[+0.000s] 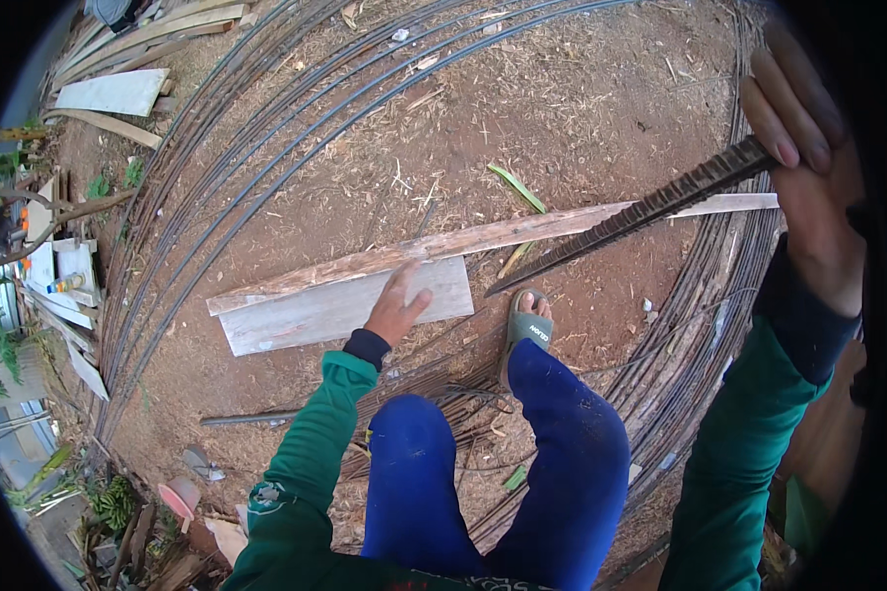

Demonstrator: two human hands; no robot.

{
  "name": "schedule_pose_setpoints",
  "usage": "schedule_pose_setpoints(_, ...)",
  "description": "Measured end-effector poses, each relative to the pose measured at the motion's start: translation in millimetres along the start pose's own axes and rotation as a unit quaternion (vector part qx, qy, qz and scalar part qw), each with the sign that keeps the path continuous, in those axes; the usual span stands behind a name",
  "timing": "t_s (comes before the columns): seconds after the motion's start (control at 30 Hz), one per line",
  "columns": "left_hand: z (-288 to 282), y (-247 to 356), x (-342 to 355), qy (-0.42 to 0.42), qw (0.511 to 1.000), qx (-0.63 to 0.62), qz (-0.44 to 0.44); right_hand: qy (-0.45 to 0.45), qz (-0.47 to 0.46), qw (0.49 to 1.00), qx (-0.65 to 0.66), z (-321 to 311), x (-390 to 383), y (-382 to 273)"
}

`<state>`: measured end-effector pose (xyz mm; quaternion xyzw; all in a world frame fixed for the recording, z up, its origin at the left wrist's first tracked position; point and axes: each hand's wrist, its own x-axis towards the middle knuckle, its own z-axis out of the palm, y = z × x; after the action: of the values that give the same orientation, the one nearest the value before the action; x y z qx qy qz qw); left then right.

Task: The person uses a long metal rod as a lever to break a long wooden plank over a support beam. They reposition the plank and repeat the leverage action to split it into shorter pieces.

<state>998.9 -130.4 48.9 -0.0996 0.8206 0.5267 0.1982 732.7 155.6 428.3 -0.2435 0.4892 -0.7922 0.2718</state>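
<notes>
My right hand (808,148), raised at the right edge, grips the near end of a dark ribbed steel bar (660,202). The bar slants down to the left and looks narrower toward its far end, near my sandalled foot (528,320). My left hand (399,307) is over a pale board (306,313), fingers apart and holding nothing. Its fingertips reach the edge of a long, rough wooden strip (335,268); I cannot tell whether they touch it. The strip lies along the board's far edge and extends right, passing behind the steel bar.
Long thin steel rods (296,143) curve across the ground at left and far side. More bundled rods (675,340) lie at right, and others near my knees. Stacked planks (113,94) are at far left, with a pink plastic dipper (179,495) at lower left.
</notes>
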Motion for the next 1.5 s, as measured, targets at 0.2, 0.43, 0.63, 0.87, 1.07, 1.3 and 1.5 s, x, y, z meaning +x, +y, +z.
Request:
schedule_pose_setpoints(0.2, 35.0, 266.4, -33.5, -0.045, 0.987, -0.146, 0.05, 0.255, 0.047, 0.965, 0.025, -9.9, 34.3, -48.2)
schedule_pose_setpoints(0.43, 54.4, 404.1, -87.0, 0.144, 0.979, -0.117, -0.088, 0.428, 0.161, 0.87, -0.186, 14.4, 29.4, 3.7)
schedule_pose_setpoints(0.63, 63.6, 395.6, -97.9, 0.003, 0.927, -0.334, -0.17, 0.385, 0.286, 0.876, 0.049, -26.9, -9.4, 72.5)
schedule_pose_setpoints(0.87, 31.2, 306.4, -41.8, -0.052, 0.785, -0.528, -0.319, 0.361, 0.482, 0.787, 0.135, 39.7, -89.5, 49.7)
schedule_pose_setpoints(1.07, 42.7, 254.4, -50.6, -0.079, 0.63, -0.628, -0.45, 0.435, 0.527, 0.644, 0.343, 162.4, -154.7, 78.3)
schedule_pose_setpoints(1.3, 78.2, 158.6, -85.4, -0.09, 0.64, -0.467, -0.604, 0.479, 0.574, 0.533, 0.396, 272.7, -202.6, 59.6)
schedule_pose_setpoints(1.5, 101.9, 90.6, -62.1, -0.074, 0.695, -0.386, -0.602, 0.529, 0.55, 0.587, 0.271, 286.2, -240.5, 90.1)
